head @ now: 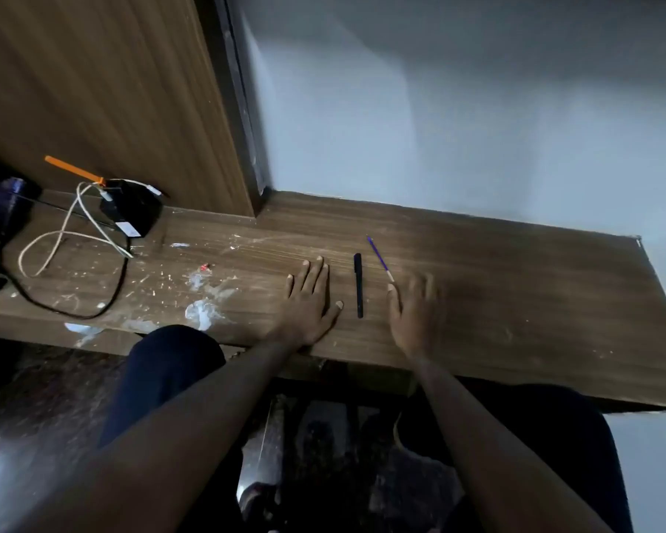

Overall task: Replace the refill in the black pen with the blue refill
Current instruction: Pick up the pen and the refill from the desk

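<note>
A capped black pen (358, 285) lies lengthwise on the wooden desk (516, 294), between my two hands. Just right of it and farther back lies a thin blue refill (379, 258), slanted, its pale end toward me. My left hand (310, 302) rests flat on the desk left of the pen, fingers spread, holding nothing. My right hand (414, 313) is blurred, palm down, right of the pen; its fingertips sit just below the refill's near end. It holds nothing.
At the desk's left end sit a black charger box (131, 211), white cable (74, 232), black cable (74, 305), an orange-handled tool (74, 170) and a dark bag (1, 217). White paint stains (204, 302) mark the desk. A wooden panel and pale wall stand behind.
</note>
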